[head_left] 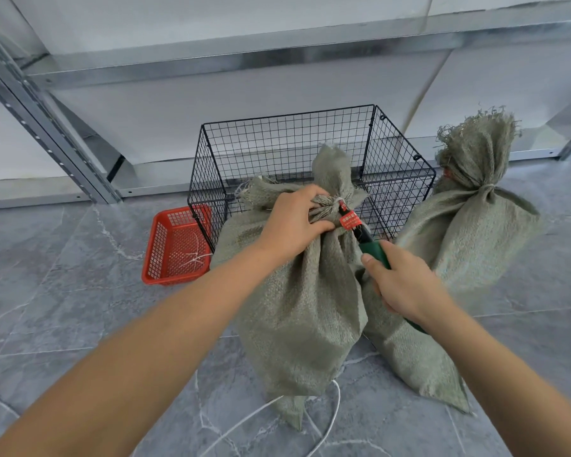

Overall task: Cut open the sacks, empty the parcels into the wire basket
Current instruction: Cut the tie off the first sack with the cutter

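sack (297, 298) is standing upright right in front of the wire basket (284, 140), neck up, and the next move is all hanging on that tied neck. left hand (294, 222) is gripping the bunched cloth just under the tie (338, 201), fingers curled round it, so it's the nearer hand and it's doing the steadying. right hand (399, 282) is wrapping its fingers round the green handle of the cutter (373, 249). the tool is pointing up and away from that hand toward the basket, with its dark tip sitting right at the tie, just beside the left fingers. can't tell if the blades are biting the string or only touching it, a red label (350, 219) is covering that bit. i'm guessing the snip is coming next, and it's needing care with those fingers so close.

second sack (468, 232) is leaning at the basket's right side, still tied. no parcels are showing inside the basket as far as i can see. red tray (175, 245) is sitting at the basket's left front corner, holding a few pale strings. white cord (330, 417) is lying on the floor on the near side of the basket, under the first sack.
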Motion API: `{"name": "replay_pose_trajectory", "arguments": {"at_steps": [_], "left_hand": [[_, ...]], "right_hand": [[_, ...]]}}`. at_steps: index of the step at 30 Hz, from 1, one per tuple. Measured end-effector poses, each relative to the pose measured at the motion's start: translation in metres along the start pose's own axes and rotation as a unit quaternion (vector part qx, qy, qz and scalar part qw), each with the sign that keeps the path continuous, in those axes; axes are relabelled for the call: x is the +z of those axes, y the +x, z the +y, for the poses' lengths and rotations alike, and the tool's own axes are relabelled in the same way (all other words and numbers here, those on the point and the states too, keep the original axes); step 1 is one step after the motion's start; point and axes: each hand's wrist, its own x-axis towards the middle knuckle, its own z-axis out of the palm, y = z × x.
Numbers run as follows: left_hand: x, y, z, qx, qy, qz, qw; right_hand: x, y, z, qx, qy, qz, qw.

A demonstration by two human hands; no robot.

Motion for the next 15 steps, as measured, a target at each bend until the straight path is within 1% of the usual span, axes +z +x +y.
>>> {"name": "replay_pose_trajectory", "arguments": {"at_steps": [5, 10, 11, 13, 15], "left_hand": [[0.004, 0.000, 0.000, 0.018, -0.006, -0.017, 1.000], [0.002, 0.001, -0.002, 0.037, 0.007, -0.015, 0.999], [0.002, 0.001, -0.002, 0.042, 0.010, -0.016, 0.999], [0.000, 0.000, -0.004, 0.055, 0.018, -0.026, 0.998], [-0.002, 0.002, -0.008, 0.073, 0.030, -0.042, 0.996]], "right_hand": [[0.008, -0.007, 0.010, 0.009, 0.064, 0.022, 0.998], [0.006, -0.006, 0.010, 0.045, 0.139, -0.013, 0.989], [0.005, -0.007, 0.011, 0.044, 0.139, -0.013, 0.989], [0.001, -0.007, 0.013, 0.029, 0.103, -0.003, 0.994], [-0.005, -0.006, 0.017, 0.011, 0.014, 0.018, 1.000]]}}
